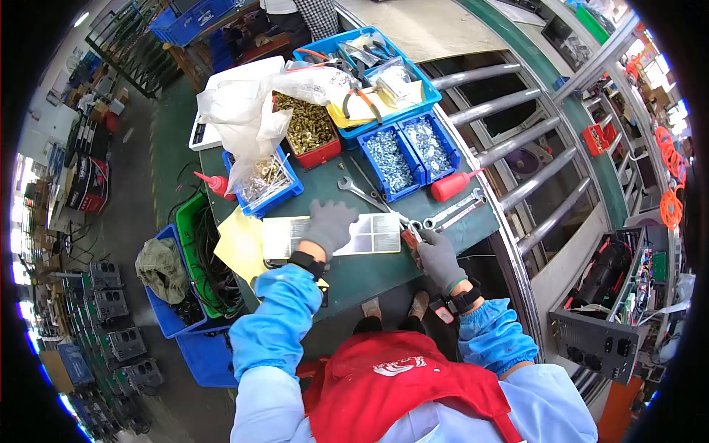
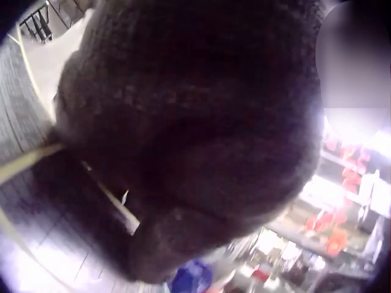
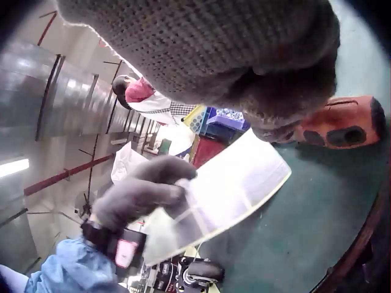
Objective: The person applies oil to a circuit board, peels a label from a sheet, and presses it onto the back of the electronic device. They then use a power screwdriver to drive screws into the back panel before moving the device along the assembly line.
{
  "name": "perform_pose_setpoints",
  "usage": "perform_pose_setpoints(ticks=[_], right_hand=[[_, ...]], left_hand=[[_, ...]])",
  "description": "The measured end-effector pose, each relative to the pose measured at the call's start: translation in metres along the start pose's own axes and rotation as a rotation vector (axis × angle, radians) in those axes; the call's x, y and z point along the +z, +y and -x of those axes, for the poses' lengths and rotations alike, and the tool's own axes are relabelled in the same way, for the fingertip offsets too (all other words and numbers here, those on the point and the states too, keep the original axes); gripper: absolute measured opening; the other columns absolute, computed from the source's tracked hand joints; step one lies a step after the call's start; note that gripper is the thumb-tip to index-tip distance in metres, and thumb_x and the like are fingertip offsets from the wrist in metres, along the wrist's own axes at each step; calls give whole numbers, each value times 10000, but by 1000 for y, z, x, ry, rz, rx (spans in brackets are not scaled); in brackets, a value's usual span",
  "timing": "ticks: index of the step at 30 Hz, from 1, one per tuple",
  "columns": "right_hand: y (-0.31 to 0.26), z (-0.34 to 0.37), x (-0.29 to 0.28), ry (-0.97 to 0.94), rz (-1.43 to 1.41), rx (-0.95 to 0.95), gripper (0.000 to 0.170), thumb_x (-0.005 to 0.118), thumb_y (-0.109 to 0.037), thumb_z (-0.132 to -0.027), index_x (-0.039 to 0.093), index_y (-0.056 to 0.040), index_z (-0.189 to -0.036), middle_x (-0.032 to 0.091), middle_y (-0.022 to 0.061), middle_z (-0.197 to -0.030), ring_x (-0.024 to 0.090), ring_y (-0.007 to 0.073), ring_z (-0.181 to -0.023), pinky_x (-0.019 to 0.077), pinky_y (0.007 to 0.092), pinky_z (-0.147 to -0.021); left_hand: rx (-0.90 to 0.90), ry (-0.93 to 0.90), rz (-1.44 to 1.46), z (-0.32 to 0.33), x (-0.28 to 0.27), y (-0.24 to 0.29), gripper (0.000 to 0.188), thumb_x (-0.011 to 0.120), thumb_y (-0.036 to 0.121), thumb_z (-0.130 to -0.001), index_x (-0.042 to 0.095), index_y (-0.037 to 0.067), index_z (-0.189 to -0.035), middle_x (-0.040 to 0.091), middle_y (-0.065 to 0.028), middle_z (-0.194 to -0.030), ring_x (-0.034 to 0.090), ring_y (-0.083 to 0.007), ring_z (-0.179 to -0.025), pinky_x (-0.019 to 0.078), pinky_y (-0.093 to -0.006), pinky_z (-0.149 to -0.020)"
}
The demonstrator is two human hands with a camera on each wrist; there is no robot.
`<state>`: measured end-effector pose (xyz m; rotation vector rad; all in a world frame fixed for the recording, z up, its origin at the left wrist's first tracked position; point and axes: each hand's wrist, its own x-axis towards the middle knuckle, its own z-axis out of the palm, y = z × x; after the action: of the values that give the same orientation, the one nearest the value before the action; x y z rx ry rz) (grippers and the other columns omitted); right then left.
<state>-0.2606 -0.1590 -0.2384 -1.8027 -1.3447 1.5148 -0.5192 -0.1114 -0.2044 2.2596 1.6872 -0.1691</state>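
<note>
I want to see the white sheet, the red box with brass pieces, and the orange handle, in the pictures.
White sheet (image 3: 235,180): right wrist view, middle part.
Red box (image 1: 320,156): head view, side wall.
Orange handle (image 3: 361,110): right wrist view, exposed end.

I've got a green bench top (image 1: 362,284): blue bins (image 1: 402,193) and a red bin (image 1: 323,156) of small metal parts, wrenches (image 1: 360,193), red squeeze bottles (image 1: 447,187), yellow paper (image 1: 240,247). Pale gridded sheet (image 1: 373,238) seems on it too.
</note>
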Motion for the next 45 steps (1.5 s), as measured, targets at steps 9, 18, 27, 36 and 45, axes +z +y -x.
perform_pose_setpoints(ticks=[9, 18, 27, 36, 45], right_hand=[[-42, 12, 13, -152, 100, 92, 284, 520, -187, -884, 686, 0, -1019, 660, 154, -738, 673, 246, -690, 520, 349, -633], [-24, -22, 28, -399, 804, -341, 178, 529, -80, -883, 665, 32, -908, 650, 114, -808, 678, 196, -638, 556, 336, -561], [2, -18, 48, 119, -35, -108, 215, 567, -124, -850, 691, 13, -961, 663, 155, -759, 657, 230, -675, 512, 361, -631], [-78, 98, -32, 258, -67, -343, 278, 567, -113, -905, 645, 55, -1113, 665, 135, -827, 632, 161, -770, 507, 307, -718], [-43, 199, -87, 241, -298, -170, 263, 560, -94, -923, 651, 10, -1147, 659, 45, -816, 590, 81, -744, 487, 256, -667]], left_hand=[[53, 294, 48, 48, 93, 75, 488, 630, 112, -771, 597, 137, -1257, 556, -97, -1283, 509, -276, -1220, 437, -442, -943], [-83, 285, 134, 53, 107, 80, 491, 630, 178, -781, 614, 204, -1271, 554, -73, -1237, 493, -274, -1176, 402, -443, -935], [-95, 245, 130, 53, 101, 80, 501, 639, 183, -766, 621, 215, -1265, 553, -70, -1247, 496, -274, -1181, 421, -454, -912], [-72, 355, 1145, 38, 28, 76, 276, 619, 246, -906, 712, 30, -1052, 698, -76, -946, 643, -210, -869, 512, -364, -770], [190, -120, 1402, 45, -76, 175, 311, 663, 225, -844, 699, -53, -978, 680, -53, -886, 609, -106, -843, 466, -246, -774]])
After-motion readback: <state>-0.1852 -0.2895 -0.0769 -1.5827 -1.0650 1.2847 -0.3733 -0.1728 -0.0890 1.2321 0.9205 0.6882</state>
